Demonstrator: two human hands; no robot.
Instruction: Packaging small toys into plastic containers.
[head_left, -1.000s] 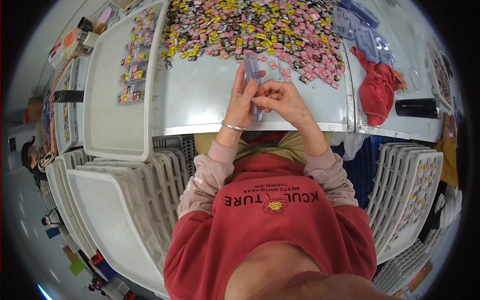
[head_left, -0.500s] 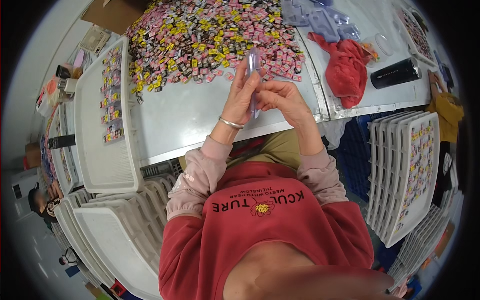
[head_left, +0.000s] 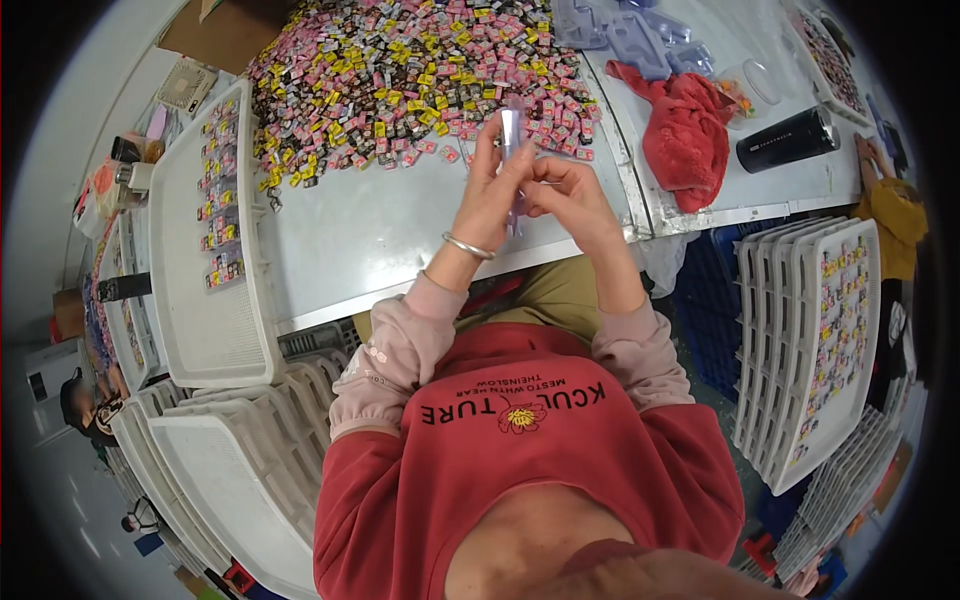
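My left hand [head_left: 487, 200] is closed around a thin, clear purple-tinted plastic tray [head_left: 511, 128], held upright and seen nearly edge-on above the table's front part. My right hand [head_left: 580, 208] has its fingers bent in against the tray's lower right side, thumb and forefinger pinched together. Whether a small piece sits between those fingertips is hidden. Beyond my hands spreads a big heap of small pink, yellow and black wrapped pieces [head_left: 400, 85] on the white table [head_left: 360, 235].
At left a white tray [head_left: 215, 335] carries a row of filled plastic trays [head_left: 222, 200]. Right of the heap lie empty purple plastic trays [head_left: 640, 45], a red cloth [head_left: 688, 145] and a black tumbler [head_left: 788, 140]. Stacked white trays [head_left: 800, 340] stand at right, more [head_left: 240, 480] at lower left.
Both hands remain on the plastic tray, which has turned slightly in them. The right fingers have shifted a little up along its side. The whole view has moved slightly.
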